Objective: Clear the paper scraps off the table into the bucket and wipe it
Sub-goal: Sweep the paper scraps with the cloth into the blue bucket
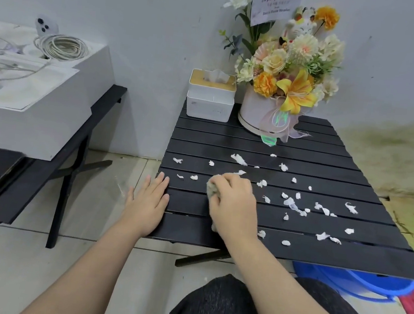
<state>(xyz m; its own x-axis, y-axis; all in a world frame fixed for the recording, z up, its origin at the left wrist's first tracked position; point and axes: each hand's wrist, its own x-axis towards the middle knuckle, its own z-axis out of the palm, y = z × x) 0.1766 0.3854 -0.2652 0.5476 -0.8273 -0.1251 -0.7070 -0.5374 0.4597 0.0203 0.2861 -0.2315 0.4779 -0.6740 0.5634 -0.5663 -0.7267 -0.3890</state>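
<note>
At centre frame, with the fingers of your right hand (pixel 234 204) clenched round the cloth (pixel 212 187) and your left hand (pixel 148 201) lying flat, fingers released, on the tabletop (pixel 254 141) edge, sweep the scraps (pixel 292 204) at mid-right in long strokes toward the bucket (pixel 356 282) below the lower-right corner.

Black slats stripe the table (pixel 203 135) under the right hand (pixel 234 204), which covers a greyish-beige cloth (pixel 212 189). White paper scraps (pixel 293 205) speckle the black to that hand's right. Nearer than the hand sits a blue bucket (pixel 356 282); beyond it, yellow, orange and cream flowers (pixel 293 71).
</note>
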